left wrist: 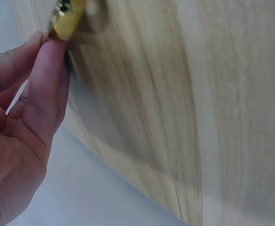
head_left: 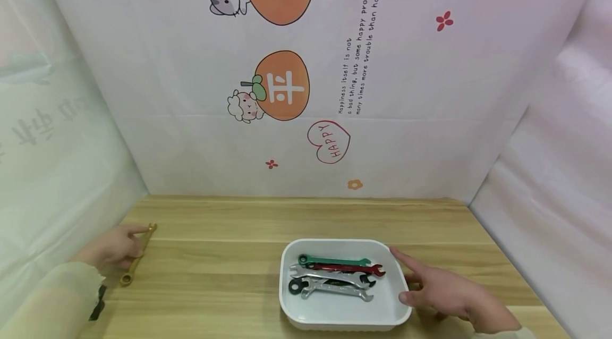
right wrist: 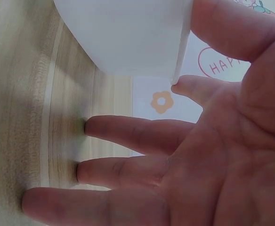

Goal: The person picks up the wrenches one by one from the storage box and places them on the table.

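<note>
A gold combination wrench (head_left: 138, 256) lies slantwise at the left of the wooden table, its ring end towards me. My left hand (head_left: 115, 246) pinches it; in the left wrist view thumb and finger meet at a gold end (left wrist: 69, 21), most of the wrench being out of that picture. To the right stands a white tray (head_left: 344, 318) with several wrenches in a loose pile: a green one (head_left: 334, 260), a red one (head_left: 346, 269), silver ones and black ones partly covered. My right hand (head_left: 442, 288) touches the tray's right rim with thumb and forefinger, the other fingertips (right wrist: 100, 126) resting on the table.
Behind the table (head_left: 215, 254) rises a white printed cloth (head_left: 406, 116), with more cloth hanging along the left and right sides. A small black object (head_left: 98, 304) shows beside the left sleeve, mostly hidden.
</note>
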### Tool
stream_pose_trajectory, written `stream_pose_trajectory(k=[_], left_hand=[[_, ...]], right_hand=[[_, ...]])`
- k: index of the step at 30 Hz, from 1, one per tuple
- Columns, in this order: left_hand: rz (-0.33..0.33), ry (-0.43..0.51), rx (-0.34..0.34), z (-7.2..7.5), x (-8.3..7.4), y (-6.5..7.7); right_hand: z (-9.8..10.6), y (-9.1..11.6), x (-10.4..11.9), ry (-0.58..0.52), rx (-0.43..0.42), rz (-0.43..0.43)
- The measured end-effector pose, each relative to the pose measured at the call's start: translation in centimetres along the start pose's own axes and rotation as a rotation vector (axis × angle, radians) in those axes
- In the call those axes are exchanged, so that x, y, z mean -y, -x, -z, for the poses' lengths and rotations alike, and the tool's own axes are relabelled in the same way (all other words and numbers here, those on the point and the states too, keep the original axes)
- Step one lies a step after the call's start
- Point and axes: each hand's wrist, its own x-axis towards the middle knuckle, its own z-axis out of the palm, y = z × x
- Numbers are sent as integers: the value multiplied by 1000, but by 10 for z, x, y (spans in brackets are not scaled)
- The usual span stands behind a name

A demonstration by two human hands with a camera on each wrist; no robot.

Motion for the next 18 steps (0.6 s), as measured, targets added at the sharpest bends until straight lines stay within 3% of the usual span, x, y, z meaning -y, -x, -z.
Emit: stream_pose_trajectory(k=[12, 18], left_hand=[[44, -79, -13, 7, 5, 9], [109, -160, -24, 8, 4, 10]], right_hand=[[0, 1, 0, -2, -1, 5], [-2, 2, -1, 8, -15, 19]])
